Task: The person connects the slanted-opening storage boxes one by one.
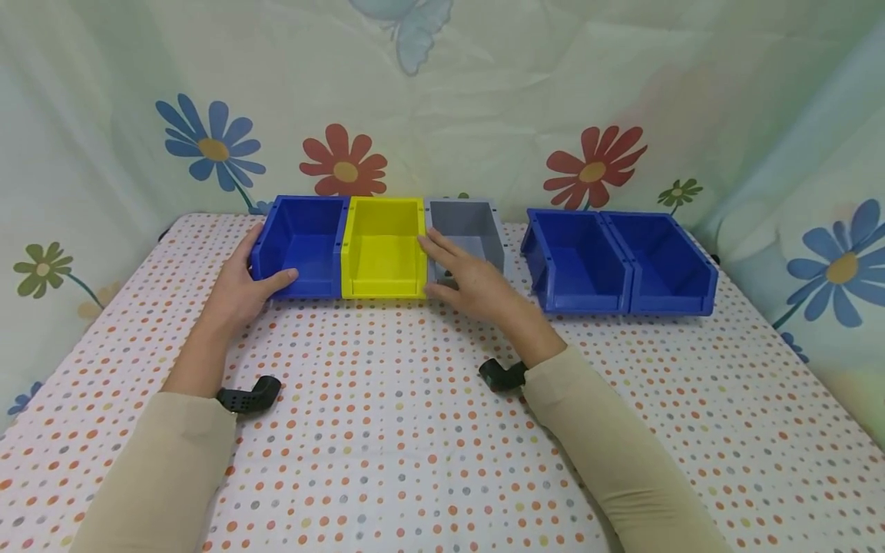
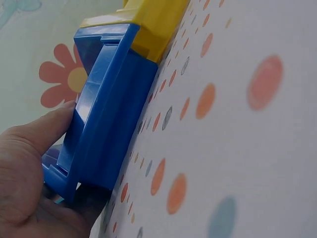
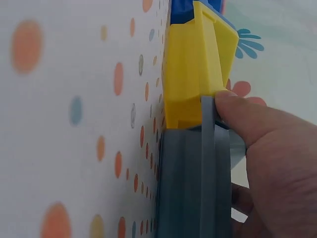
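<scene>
In the head view, my left hand (image 1: 238, 288) grips a blue storage bin (image 1: 307, 288) at the left end of a row. Its thumb reaches over the front into the bin; the other fingers lie along the outer left wall. Against that bin's right side stands a yellow bin (image 1: 385, 289), followed by a grey bin (image 1: 466, 215). My right hand (image 1: 477, 284) stretches across the grey bin, fingertips touching the yellow bin's right wall. In the right wrist view, its thumb (image 3: 257, 119) rests at the front corner where yellow and grey bins meet.
Two more blue bins, a nearer one (image 1: 574, 301) and a far-right one (image 1: 667, 304), stand side by side to the right, with a gap between them and the grey bin. The dotted tablecloth (image 1: 387, 430) covers the table. A flowered curtain (image 1: 477, 100) hangs behind.
</scene>
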A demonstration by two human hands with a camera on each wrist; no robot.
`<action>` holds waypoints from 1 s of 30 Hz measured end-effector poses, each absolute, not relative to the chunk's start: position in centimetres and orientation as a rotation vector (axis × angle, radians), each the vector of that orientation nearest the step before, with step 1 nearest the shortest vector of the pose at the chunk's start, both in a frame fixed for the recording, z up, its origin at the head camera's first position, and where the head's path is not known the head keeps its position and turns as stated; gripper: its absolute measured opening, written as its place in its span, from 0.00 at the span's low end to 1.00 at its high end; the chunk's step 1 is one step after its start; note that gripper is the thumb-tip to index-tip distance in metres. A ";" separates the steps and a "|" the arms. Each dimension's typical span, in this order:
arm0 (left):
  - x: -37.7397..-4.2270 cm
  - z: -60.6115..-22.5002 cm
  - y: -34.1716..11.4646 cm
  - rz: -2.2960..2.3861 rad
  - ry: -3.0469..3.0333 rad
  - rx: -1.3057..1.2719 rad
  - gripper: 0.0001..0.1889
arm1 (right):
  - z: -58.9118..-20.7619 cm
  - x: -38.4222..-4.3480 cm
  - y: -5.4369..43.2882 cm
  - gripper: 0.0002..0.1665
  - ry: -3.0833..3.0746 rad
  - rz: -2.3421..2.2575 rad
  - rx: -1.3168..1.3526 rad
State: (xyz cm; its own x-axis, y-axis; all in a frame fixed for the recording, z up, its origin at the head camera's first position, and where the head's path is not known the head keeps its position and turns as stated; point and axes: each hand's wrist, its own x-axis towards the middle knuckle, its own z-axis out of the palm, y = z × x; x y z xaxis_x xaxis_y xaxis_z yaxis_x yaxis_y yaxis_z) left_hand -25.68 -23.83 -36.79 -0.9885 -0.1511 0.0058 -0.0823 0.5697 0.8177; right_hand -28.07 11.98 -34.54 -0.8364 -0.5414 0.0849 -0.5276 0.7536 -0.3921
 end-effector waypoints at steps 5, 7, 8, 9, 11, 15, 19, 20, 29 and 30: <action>-25.7 -36.9 -23.8 -1.429 -2.706 0.204 0.52 | -34.4 -27.8 12.1 0.44 3.030 -0.644 -0.925; -25.7 -37.0 -23.9 -1.435 -2.705 0.209 0.53 | -34.4 -27.7 12.2 0.42 3.084 -0.659 -0.954; -25.7 -37.0 -23.9 -1.437 -2.705 0.211 0.53 | -34.4 -27.7 12.2 0.41 3.109 -0.674 -0.962; -25.7 -36.9 -23.9 -1.439 -2.704 0.210 0.53 | -34.3 -27.6 12.3 0.40 3.131 -0.694 -0.975; -25.7 -36.9 -23.9 -1.440 -2.704 0.204 0.53 | -34.2 -27.4 12.4 0.38 3.172 -0.761 -1.006; -25.7 -36.8 -24.1 -1.435 -2.712 0.205 0.53 | -34.0 -26.9 12.8 0.33 3.258 -0.933 -1.079; -25.7 -36.6 -24.4 -1.433 -2.716 0.193 0.53 | -33.8 -26.3 13.5 0.30 3.349 -1.075 -1.072; -25.8 -36.6 -24.4 -1.437 -2.714 0.190 0.53 | -33.8 -26.2 13.7 0.29 3.372 -1.103 -1.061; -25.9 -36.8 -24.3 -1.449 -2.718 0.197 0.53 | -33.8 -26.2 15.8 0.26 3.499 -1.240 -0.991; -25.9 -36.8 -24.2 -1.445 -2.718 0.196 0.53 | -33.8 -26.2 16.0 0.25 3.509 -1.245 -0.967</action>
